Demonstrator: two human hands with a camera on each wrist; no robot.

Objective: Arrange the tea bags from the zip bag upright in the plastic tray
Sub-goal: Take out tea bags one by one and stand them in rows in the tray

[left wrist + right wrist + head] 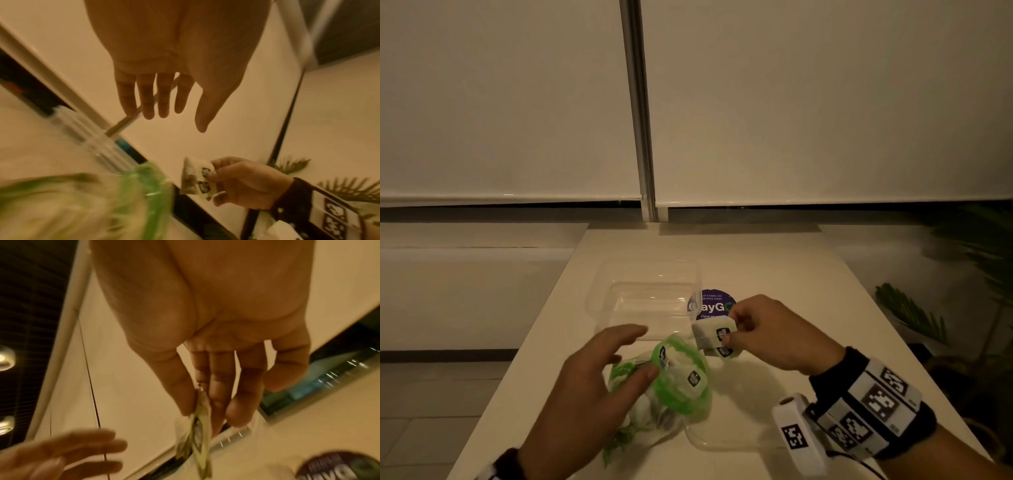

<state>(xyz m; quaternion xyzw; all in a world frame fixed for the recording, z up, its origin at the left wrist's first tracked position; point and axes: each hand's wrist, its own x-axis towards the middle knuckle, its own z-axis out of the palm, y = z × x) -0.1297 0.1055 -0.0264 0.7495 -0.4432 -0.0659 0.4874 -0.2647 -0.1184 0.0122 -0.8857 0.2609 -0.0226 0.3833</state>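
Note:
A clear zip bag (671,387) with a green rim lies on the white table (774,260), its mouth open and several tea bags inside. My left hand (616,363) hovers over it with straight, spread fingers and holds nothing. My right hand (736,332) pinches two pale green tea bags (717,337) between thumb and fingers, just right of the bag's mouth; the tea bags (197,177) (199,439) show in both wrist views. The clear plastic tray (599,301) stands behind the bag, with nothing visible inside.
A round purple sticker (717,306) lies on the table right of the tray. A clear lid (729,442) lies near the front edge, under my right wrist. Plant leaves (914,315) reach in beyond the table's right edge. White blinds hang behind.

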